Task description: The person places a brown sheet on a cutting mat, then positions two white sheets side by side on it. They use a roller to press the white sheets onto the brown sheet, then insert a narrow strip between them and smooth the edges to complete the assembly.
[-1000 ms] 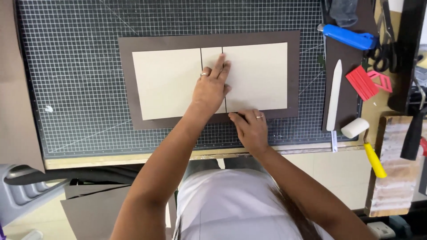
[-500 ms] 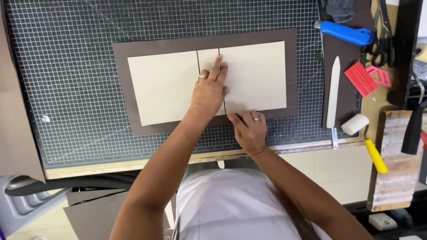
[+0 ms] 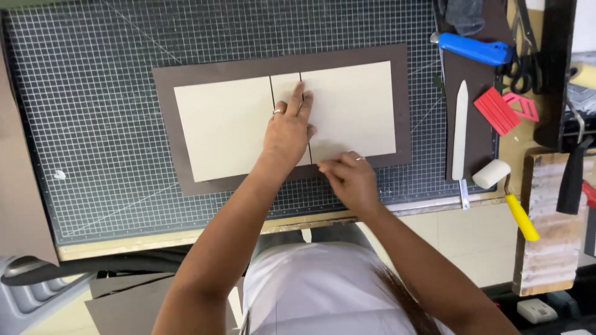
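Left hand (image 3: pixel 288 127) flat, fingers together, pressing the narrow cream board strip (image 3: pixel 284 93) between two larger cream boards on a dark brown sheet (image 3: pixel 167 124), right hand (image 3: pixel 347 177) apparently pinching at the strip's lower end, gridded grey cutting mat (image 3: pixel 93 124) beneath.

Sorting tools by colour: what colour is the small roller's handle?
Yellow; the roller handle shows in the head view.
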